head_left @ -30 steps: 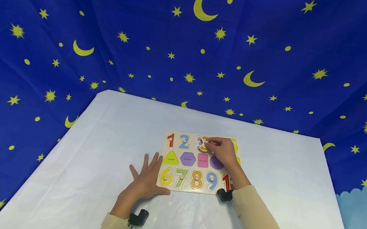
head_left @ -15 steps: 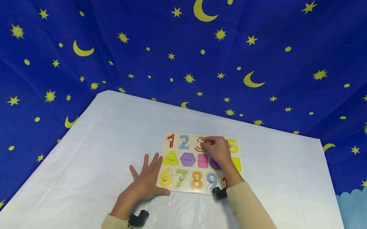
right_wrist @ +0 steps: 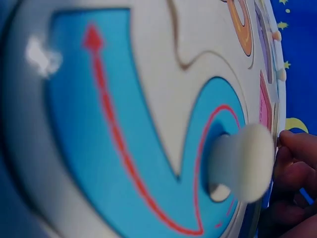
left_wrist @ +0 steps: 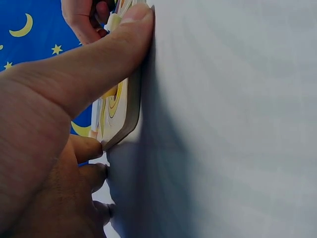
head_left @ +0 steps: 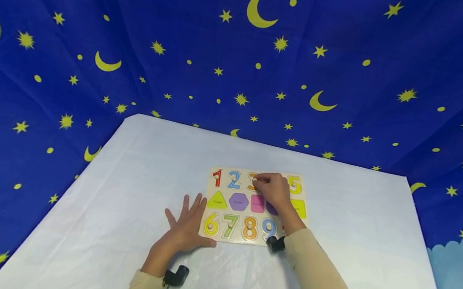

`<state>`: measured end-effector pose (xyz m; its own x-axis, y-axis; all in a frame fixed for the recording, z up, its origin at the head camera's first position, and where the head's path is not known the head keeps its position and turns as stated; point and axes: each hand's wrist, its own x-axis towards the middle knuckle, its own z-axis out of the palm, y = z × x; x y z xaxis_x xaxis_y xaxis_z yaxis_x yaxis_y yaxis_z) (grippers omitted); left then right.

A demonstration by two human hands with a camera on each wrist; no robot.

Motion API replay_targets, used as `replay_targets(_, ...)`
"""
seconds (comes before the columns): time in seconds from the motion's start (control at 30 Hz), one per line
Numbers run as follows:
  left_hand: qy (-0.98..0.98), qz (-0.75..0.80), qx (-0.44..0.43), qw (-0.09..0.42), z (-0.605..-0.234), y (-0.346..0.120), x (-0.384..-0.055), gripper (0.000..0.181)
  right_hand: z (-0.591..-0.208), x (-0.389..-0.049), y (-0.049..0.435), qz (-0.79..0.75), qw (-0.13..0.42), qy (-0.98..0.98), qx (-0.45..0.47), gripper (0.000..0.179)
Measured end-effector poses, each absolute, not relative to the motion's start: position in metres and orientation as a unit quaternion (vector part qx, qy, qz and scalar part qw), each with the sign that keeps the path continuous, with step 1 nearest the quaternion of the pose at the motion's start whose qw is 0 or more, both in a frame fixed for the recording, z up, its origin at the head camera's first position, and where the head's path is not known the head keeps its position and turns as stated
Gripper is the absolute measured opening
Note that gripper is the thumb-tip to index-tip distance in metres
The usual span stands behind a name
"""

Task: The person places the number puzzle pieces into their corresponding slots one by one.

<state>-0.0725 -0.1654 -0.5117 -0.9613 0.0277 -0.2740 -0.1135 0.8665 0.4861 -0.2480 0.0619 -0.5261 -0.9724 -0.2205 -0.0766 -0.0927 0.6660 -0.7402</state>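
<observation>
A wooden number puzzle board (head_left: 238,239) lies flat on the table. In the head view my right hand (head_left: 276,190) pinches the orange number 3 puzzle piece (head_left: 250,182) by its knob, over its place in the top row. My left hand (head_left: 186,229) is spread at the board's lower left corner, its thumb (left_wrist: 124,42) lying on the near edge in the left wrist view. Close to the right wrist camera is the blue number 9 piece (right_wrist: 89,99) with a white knob (right_wrist: 252,161); curled right fingers (right_wrist: 297,148) show beyond. The spot between 3 and 5 is hidden by my hand.
Knobbed pieces 1 (head_left: 217,178), 2 (head_left: 234,180) and 5 (head_left: 295,185) sit in the top row. Printed shapes such as a yellow triangle (head_left: 217,201) fill the middle row. White sheeting covers the table (head_left: 157,168); a blue starry curtain (head_left: 211,38) stands behind.
My right hand has shifted a little left with the number 3 piece, which now covers the purple patch seen beside it earlier. My left hand has stayed in place.
</observation>
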Motion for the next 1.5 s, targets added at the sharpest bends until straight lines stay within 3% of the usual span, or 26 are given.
replay_targets(0.33, 0.958, 0.253, -0.025, 0.135, -0.514, -0.167, -0.074, 0.12, -0.522, -0.252, 0.06, -0.382, 0.11, 0.913, -0.093, 0.024)
replay_targets(0.73, 0.959, 0.249, -0.026, 0.135, -0.516, -0.169, -0.074, 0.121, -0.525, -0.252, 0.059, -0.385, 0.103, 0.912, -0.102, 0.025)
replay_targets(0.97, 0.957, 0.259, -0.007, 0.132, -0.517, -0.164, -0.075, 0.121, -0.522, -0.249, 0.076, -0.431, 0.131, 0.889, -0.088, 0.043)
replay_targets(1.1, 0.957, 0.257, -0.005, 0.134, -0.515, -0.163, -0.076, 0.121, -0.517, -0.23, 0.091, -0.436, 0.109, 0.887, -0.106, 0.052)
replay_targets(1.23, 0.96, 0.247, -0.005, 0.135, -0.514, -0.163, -0.076, 0.121, -0.507, -0.204, 0.109, -0.419, 0.084, 0.896, -0.119, 0.046)
replay_targets(1.37, 0.964, 0.23, -0.005, 0.134, -0.513, -0.166, -0.073, 0.122, -0.498, -0.181, 0.131, -0.386, 0.027, 0.912, -0.134, 0.038)
replay_targets(1.5, 0.974, 0.201, -0.002, 0.1, -0.507, -0.174, -0.069, 0.111, -0.497, -0.162, 0.159, -0.339, -0.028, 0.932, -0.13, 0.047)
